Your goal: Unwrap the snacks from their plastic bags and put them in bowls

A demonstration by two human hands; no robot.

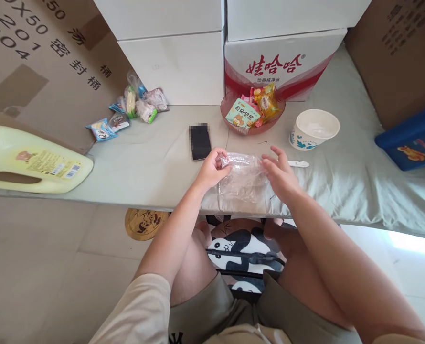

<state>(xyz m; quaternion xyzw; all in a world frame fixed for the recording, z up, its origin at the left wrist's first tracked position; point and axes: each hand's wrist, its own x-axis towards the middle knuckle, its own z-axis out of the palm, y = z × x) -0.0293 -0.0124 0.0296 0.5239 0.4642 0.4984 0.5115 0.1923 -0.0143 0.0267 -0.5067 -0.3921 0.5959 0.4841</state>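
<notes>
A crinkled clear plastic bag (241, 179) lies near the front edge of the cloth-covered surface. My left hand (214, 168) pinches its upper left corner between thumb and curled fingers. At the opposite corner, the thumb and a finger of my right hand (280, 174) grip the film while other fingers stick up. Nothing distinct shows inside the bag. Just beyond my left hand is a dark phone (200, 141), lying flat. A white plastic utensil (299, 164) pokes out from behind my right hand, partly hidden by it.
Behind the bag stands a reddish bowl (230, 125) of packaged snacks, with a paper tub (314, 129) to its right. Wrapped snacks (141, 106) lie at the back left. A yellow jug (55, 165) and a blue container (413, 138) flank the surface. Boxes (173, 67) line the back.
</notes>
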